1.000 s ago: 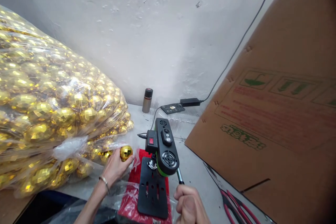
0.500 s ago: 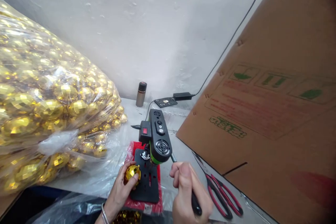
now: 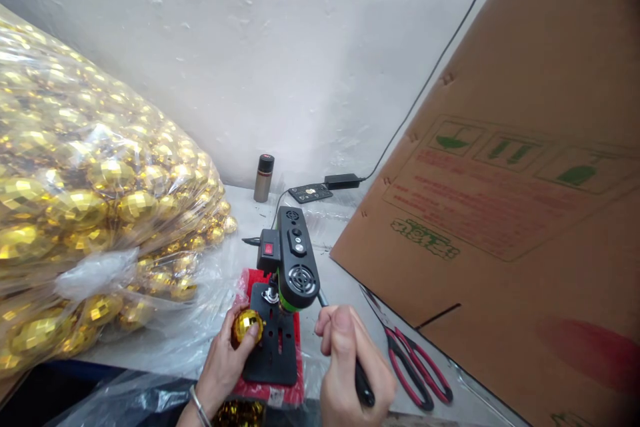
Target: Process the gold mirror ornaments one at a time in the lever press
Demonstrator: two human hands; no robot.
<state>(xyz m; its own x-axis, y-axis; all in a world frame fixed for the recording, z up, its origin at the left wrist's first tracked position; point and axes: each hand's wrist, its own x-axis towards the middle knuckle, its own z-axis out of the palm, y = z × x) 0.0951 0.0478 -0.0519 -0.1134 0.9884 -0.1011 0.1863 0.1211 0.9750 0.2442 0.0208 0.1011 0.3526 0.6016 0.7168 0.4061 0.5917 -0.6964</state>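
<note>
Between the fingers and thumb of my left hand (image 3: 223,351) is a shiny gold faceted ball ornament (image 3: 247,326), held over the left side of a black base plate. That plate belongs to a small bench drill press (image 3: 299,253) with a black top, a red switch and a green band under its head. My right hand (image 3: 353,363) is closed round the press's lever (image 3: 363,383); the lever's black grip end sticks out below the fist. The drill tip under the head is hard to make out. Red wrapping (image 3: 299,373) lies beneath the plate.
A big clear bag of gold balls (image 3: 105,180) fills the left. Scissors (image 3: 417,367) with red-black handles lie at right, beside a large cardboard box (image 3: 480,200). Behind the press stand a dark bottle (image 3: 264,179) and a black power adapter (image 3: 343,181). More gold shows below (image 3: 239,413).
The view has shifted slightly, so everything sits a little further left. The gold ball has turned a little in my left hand. My right hand keeps its grip on the lever.
</note>
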